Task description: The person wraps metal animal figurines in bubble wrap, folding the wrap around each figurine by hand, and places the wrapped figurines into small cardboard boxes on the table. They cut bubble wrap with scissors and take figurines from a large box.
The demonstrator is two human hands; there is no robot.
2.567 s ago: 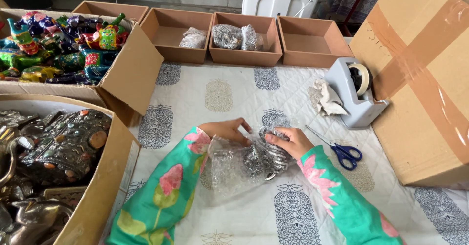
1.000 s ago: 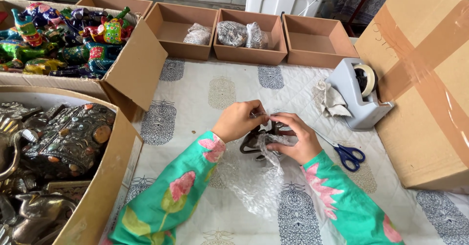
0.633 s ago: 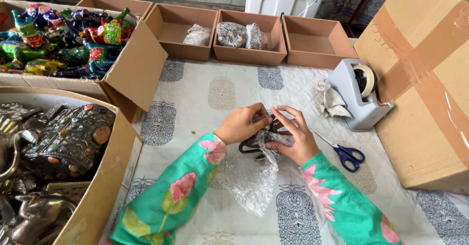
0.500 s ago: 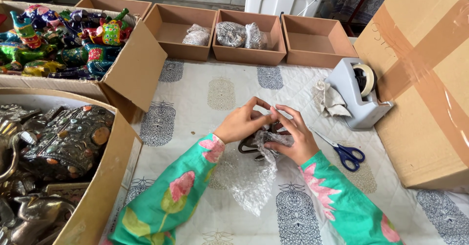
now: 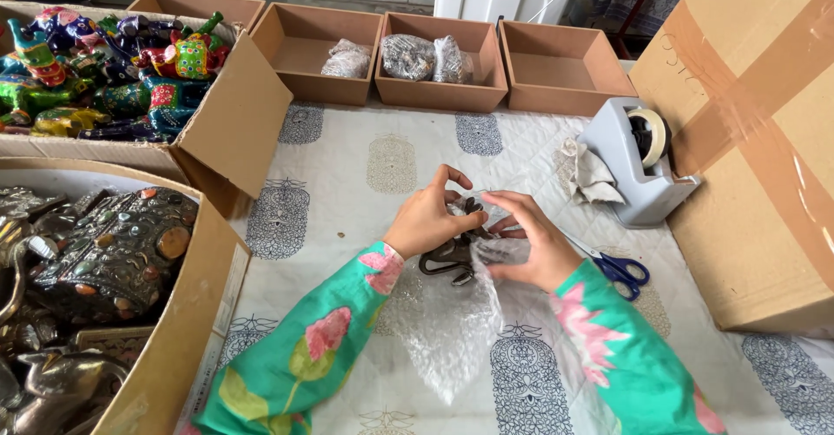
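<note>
Both hands met near the desk (image 5: 365, 174) centre, over a dark metal piece (image 5: 447, 260) half covered by a sheet of bubble wrap (image 5: 452, 335). Left hand (image 5: 430, 218) sat at 9 o'clock of the piece, fingers (image 5: 459, 177) curled over its top and pressing wrap against it. Right hand (image 5: 534, 242) sat at 3 o'clock, fingers (image 5: 502, 199) bent inward and pinching the wrap's upper edge against the metal. The piece lay between the two palms, its curved dark loops sticking out at 7 o'clock below the left hand. Loose wrap trailed down toward 6 o'clock onto the patterned cloth. Blue-handled scissors (image 5: 618, 269) lay just beside the right wrist at 3 o'clock. Grey tape dispenser (image 5: 638, 170) stood at 2 o'clock, crumpled paper (image 5: 589, 173) touching its left side. Three small open boxes (image 5: 439, 96) lined the far edge at 12 o'clock, two holding wrapped bundles (image 5: 426, 56). Painted figurines (image 5: 104, 66) filled a carton at 10 o'clock; dark metal ornaments (image 5: 95, 253) filled another at 8 o'clock.
</note>
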